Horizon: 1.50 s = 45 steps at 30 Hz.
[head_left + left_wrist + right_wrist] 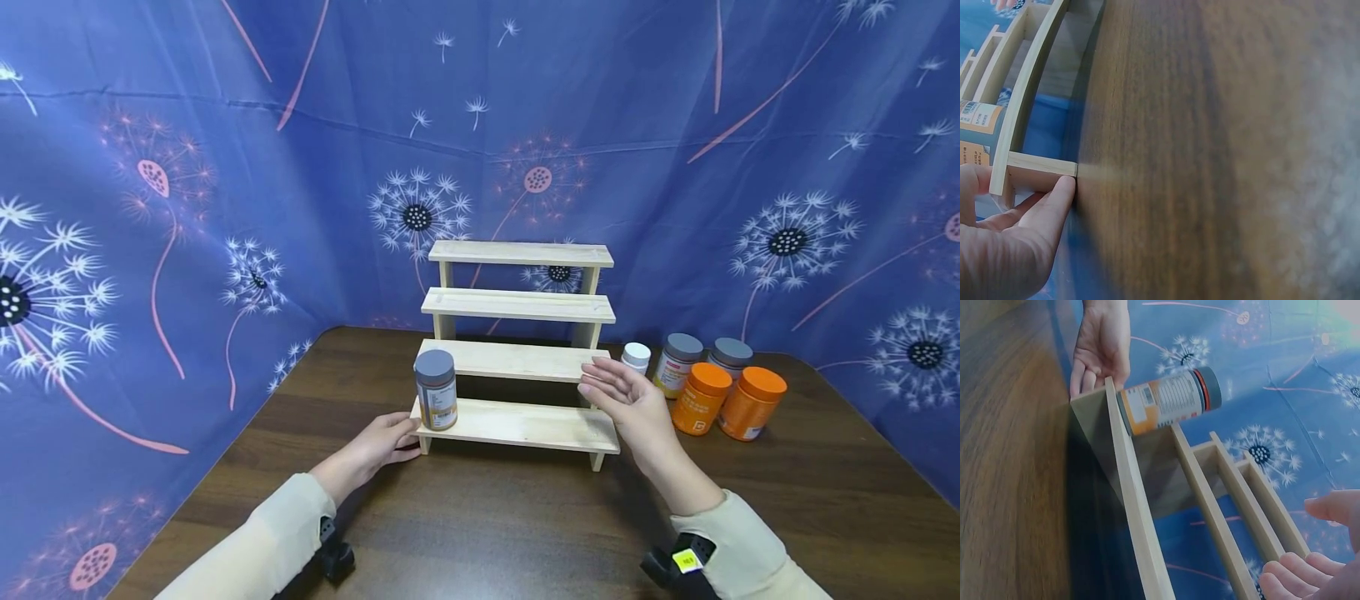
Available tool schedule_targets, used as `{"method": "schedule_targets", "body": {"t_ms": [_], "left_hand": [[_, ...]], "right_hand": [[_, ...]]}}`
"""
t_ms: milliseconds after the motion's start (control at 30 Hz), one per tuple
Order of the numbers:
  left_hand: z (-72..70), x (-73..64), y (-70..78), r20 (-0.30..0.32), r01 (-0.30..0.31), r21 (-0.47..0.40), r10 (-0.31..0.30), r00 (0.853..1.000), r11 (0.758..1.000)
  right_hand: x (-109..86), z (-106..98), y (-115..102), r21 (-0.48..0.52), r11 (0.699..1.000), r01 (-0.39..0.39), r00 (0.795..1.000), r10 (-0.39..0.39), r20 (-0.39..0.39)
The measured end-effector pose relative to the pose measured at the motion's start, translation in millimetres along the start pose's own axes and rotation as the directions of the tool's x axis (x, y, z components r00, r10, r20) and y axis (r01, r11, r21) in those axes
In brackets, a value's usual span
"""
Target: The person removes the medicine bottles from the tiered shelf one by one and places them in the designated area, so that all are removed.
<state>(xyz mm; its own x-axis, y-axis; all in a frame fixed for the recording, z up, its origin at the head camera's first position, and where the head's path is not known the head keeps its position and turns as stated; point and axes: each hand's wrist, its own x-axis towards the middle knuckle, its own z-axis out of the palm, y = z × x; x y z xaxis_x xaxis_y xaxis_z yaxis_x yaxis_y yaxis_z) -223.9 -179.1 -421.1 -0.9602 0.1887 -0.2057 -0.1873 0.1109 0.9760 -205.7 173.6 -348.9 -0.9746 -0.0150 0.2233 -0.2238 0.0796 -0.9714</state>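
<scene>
A pale wooden tiered display stand (525,423) stands on the table. Its lowest tier carries a jar with a grey lid (437,390), upright at the left end; the same jar (1169,400) appears on its side in the tilted right wrist view. My left hand (378,443) grips the left end of that tier, thumb by the board's edge and fingers against the side support (1041,169). My right hand (633,408) is held by the stand's right side, fingers loosely extended and holding nothing; whether it touches the wood I cannot tell.
Right of the stand are a white-capped bottle (637,356), two grey-lidded jars (675,365) and two orange jars (752,403), grouped close together. A blue dandelion-print cloth (315,208) hangs behind the dark wooden table (480,525).
</scene>
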Motion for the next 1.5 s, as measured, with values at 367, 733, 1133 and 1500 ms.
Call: {"method": "schedule_targets", "body": {"t_ms": [367, 733, 1133, 1500], "left_hand": [[-1.6, -4.6, 4.1, 0.045, -0.008, 0.012, 0.007, 0.999, 1.000], [2.2, -4.9, 2.9, 0.032, 0.005, 0.029, -0.006, 0.999, 1.000], [2.9, -5.0, 2.6, 0.037, -0.001, 0.020, 0.000, 0.999, 1.000], [2.9, -6.7, 0.6, 0.043, 0.003, 0.022, -0.004, 0.999, 1.000]], "right_hand": [[11.1, 29, -4, 0.006, 1.000, -0.016, 0.996, 0.015, 0.092], [14.6, 47, -1, 0.032, 0.999, -0.017, 0.992, 0.013, 0.127], [19.7, 77, 3, 0.035, 0.999, -0.039, 0.980, 0.031, 0.197], [23.1, 100, 9, 0.023, 0.998, -0.053, 0.970, 0.046, 0.237]]}}
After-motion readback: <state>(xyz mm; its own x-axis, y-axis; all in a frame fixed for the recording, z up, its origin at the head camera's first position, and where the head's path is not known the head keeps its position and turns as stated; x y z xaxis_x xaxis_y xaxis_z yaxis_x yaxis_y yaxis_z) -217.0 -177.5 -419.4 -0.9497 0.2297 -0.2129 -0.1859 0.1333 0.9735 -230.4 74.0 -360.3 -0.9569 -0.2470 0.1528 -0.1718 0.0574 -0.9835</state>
